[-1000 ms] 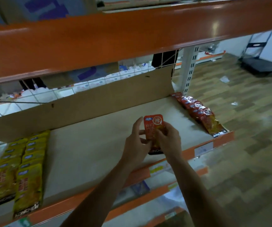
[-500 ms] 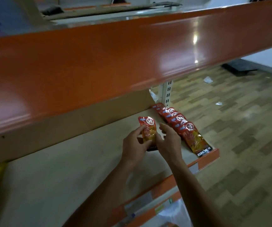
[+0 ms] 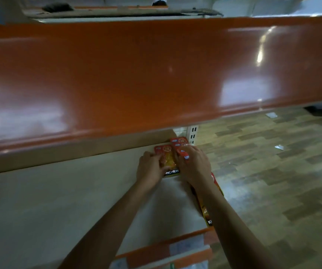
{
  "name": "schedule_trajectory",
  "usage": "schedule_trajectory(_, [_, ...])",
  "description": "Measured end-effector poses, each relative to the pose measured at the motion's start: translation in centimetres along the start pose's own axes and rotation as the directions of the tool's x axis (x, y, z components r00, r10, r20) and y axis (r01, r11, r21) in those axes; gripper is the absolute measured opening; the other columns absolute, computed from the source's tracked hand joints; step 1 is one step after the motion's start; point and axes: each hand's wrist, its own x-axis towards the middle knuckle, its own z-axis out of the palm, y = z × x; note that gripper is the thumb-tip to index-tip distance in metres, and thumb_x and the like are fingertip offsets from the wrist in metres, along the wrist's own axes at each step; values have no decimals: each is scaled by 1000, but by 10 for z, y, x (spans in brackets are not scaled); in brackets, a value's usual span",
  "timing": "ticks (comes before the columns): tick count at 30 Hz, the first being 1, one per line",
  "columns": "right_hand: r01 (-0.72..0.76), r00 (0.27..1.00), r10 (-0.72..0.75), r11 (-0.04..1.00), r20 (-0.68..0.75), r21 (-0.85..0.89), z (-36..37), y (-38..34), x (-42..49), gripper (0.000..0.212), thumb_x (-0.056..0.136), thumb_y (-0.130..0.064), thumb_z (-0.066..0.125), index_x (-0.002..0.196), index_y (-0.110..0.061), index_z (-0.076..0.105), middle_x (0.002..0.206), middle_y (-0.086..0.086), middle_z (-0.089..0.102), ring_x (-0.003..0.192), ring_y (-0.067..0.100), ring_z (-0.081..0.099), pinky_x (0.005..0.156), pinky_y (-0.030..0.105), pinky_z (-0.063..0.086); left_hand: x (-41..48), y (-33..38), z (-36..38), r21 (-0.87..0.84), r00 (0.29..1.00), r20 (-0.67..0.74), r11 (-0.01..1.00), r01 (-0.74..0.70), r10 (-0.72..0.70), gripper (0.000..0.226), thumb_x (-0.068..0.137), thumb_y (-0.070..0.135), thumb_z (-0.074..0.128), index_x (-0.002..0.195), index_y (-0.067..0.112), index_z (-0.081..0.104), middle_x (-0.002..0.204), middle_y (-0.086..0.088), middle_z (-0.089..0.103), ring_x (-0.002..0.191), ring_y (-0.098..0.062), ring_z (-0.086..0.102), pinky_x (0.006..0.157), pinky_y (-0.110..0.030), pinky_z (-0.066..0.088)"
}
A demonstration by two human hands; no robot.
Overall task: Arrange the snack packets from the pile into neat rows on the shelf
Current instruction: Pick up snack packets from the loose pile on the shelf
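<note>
Landmark: white slotted upright post [image 3: 193, 133] at the back right corner of the shelf board [image 3: 59, 200]. Row of red packets [image 3: 179, 142]: starts just left of the post's foot and runs from there toward you along the board's right edge, overlapping, largely hidden under your right arm; its near end sits far from the post, by the front label strip [image 3: 185, 243]. Single packet [image 3: 167, 159]: red and yellow, lying flat on the board left of the post, touching the row's left side, top edge toward the cardboard back panel [image 3: 78, 154]. Your left hand [image 3: 152, 167]: left of the post, grip clamped on the single packet's left edge, fingers curled over the face, thumb at the black lower band. Your right hand [image 3: 193, 164]: in front of the post, grip apart, fingers laid straight across the row's far packets, inner side against the single packet's right edge. Orange beam [image 3: 137, 74]: the shelf above, crossing over the post's top. Floor [image 3: 282, 181]: wood-pattern, right of the post, with two paper scraps [image 3: 271, 114].
</note>
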Motion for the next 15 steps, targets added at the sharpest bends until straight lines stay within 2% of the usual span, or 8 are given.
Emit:
schedule_trajectory(6, [30, 996, -33, 999, 80, 30, -4, 7, 4, 14, 88, -11, 54, 92, -7, 67, 99, 14, 66, 98, 33, 54, 79, 35, 36, 7, 5, 1, 33, 999, -26, 999, 40, -39, 52, 83, 41, 68, 129, 19, 57, 128, -11, 50, 115, -29, 48, 96, -35, 41])
schedule_trajectory(15, [40, 989, -43, 999, 140, 22, -7, 14, 5, 14, 87, -15, 53, 91, -10, 65, 99, 7, 66, 97, 26, 56, 79, 33, 37, 12, 9, -2, 108, 998, -31, 993, 56, -53, 47, 86, 43, 64, 124, 17, 59, 124, -12, 53, 114, -29, 48, 93, -36, 43])
